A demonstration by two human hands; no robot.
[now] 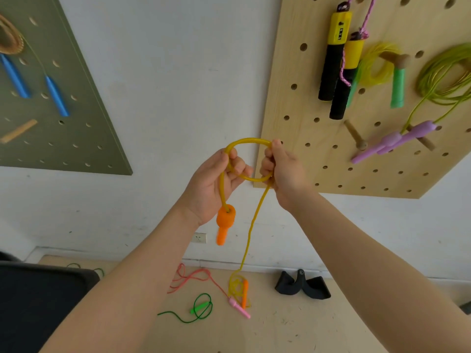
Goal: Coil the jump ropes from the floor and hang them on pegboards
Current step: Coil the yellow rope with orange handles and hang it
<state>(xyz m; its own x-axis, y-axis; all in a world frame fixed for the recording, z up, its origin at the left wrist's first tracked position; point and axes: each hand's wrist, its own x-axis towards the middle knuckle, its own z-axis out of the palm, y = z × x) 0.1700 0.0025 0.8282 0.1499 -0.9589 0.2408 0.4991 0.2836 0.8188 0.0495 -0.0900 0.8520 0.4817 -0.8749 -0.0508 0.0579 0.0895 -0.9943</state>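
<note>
A yellow jump rope [248,140] forms one small loop between my hands at chest height. My left hand [216,182] grips the loop's left side, and an orange handle [224,222] dangles below that palm. My right hand [285,171] pinches the loop's right side. From there the rope drops to the floor, where its slack and second orange handle [244,293] lie in a heap. A wooden pegboard [300,138] hangs on the wall just behind my right hand. A green pegboard [76,118] hangs at the left.
The wooden pegboard carries several hung ropes with yellow-black handles [331,59], a green handle [398,87] and purple handles [392,141]; one bare peg [354,135] sticks out. A pink rope [193,276], a green rope [201,308] and a black object [302,285] lie on the floor.
</note>
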